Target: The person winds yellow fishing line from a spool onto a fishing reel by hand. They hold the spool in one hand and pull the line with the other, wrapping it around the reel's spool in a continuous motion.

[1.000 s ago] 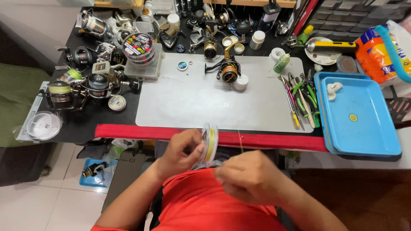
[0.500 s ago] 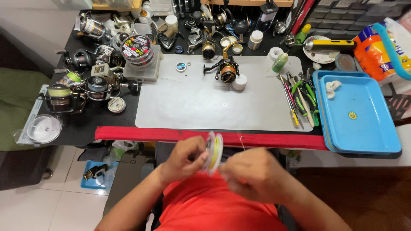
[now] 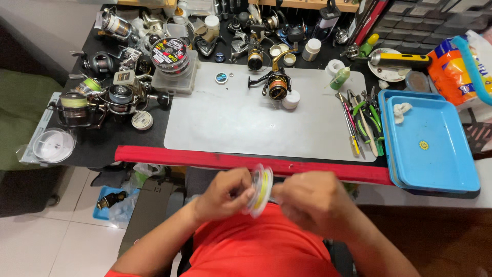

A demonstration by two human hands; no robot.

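Observation:
A clear plastic spool (image 3: 260, 190) wound with yellow-green line stands on edge between my two hands, below the table's red front edge (image 3: 179, 155). My left hand (image 3: 225, 194) grips its left face with the fingers curled around it. My right hand (image 3: 310, 202) presses against its right face, fingers closed at the hub. Both hands hover over my red shirt, close to my body. On the grey mat (image 3: 241, 120) a black and gold spinning reel (image 3: 277, 84) lies near the far edge, apart from my hands.
Several reels (image 3: 97, 100) and a stack of line spools (image 3: 169, 54) crowd the table's left side. Pliers and screwdrivers (image 3: 361, 120) lie right of the mat beside a blue tray (image 3: 435, 146). An orange bag (image 3: 456, 66) sits at far right.
Both hands and the spool sank lower and drew closer to my body. My right hand closed in against the spool's right side. The table items stayed put.

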